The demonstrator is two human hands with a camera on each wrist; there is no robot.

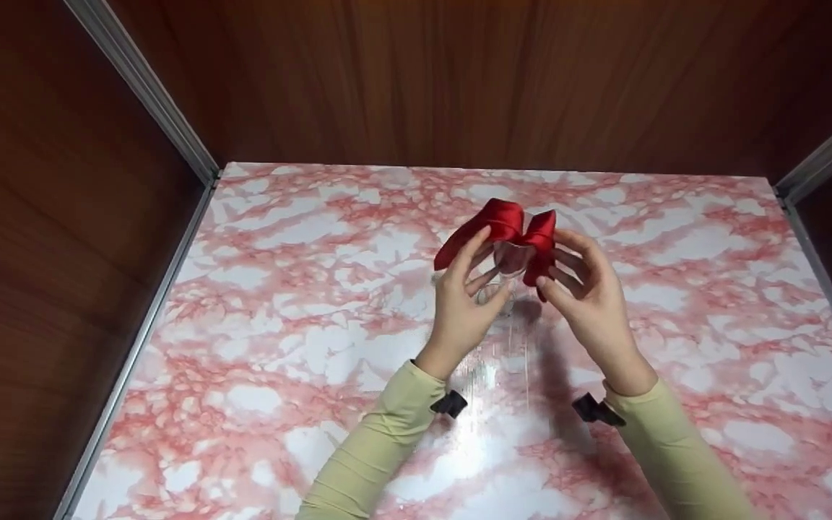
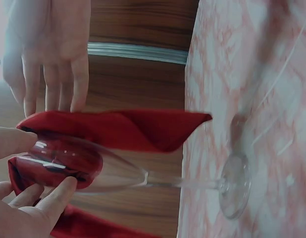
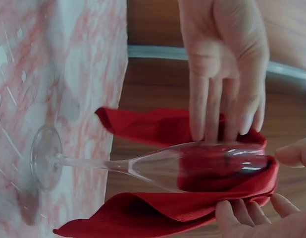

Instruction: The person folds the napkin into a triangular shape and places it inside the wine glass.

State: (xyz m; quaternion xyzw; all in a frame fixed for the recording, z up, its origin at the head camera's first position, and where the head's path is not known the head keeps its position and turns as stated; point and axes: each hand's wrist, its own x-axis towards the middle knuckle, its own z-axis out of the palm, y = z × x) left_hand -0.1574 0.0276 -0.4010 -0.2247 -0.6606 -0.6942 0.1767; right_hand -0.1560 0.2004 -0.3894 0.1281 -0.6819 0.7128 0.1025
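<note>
A clear stemmed flute glass [image 1: 513, 258] stands upright on the table, its round foot [image 2: 235, 186] flat on the surface. Over its rim is folded a shiny red cloth [image 1: 501, 218], pushed into the bowl, with tails hanging outside on both sides. My left hand [image 1: 461, 307] is at the left of the bowl, its fairly straight fingers touching glass and cloth. On the other side my right hand [image 1: 596, 303] rests its extended fingers on the hanging cloth. In the right wrist view the right thumb [image 3: 295, 152] stands apart from the cloth.
The table [image 1: 300, 303] has a red and white marbled top. Brown wood-look panels [image 1: 416, 87] rise behind it and at both sides, with metal strips [image 1: 149, 94] along their corners. Dark straps [image 1: 449, 404] sit at the wrists.
</note>
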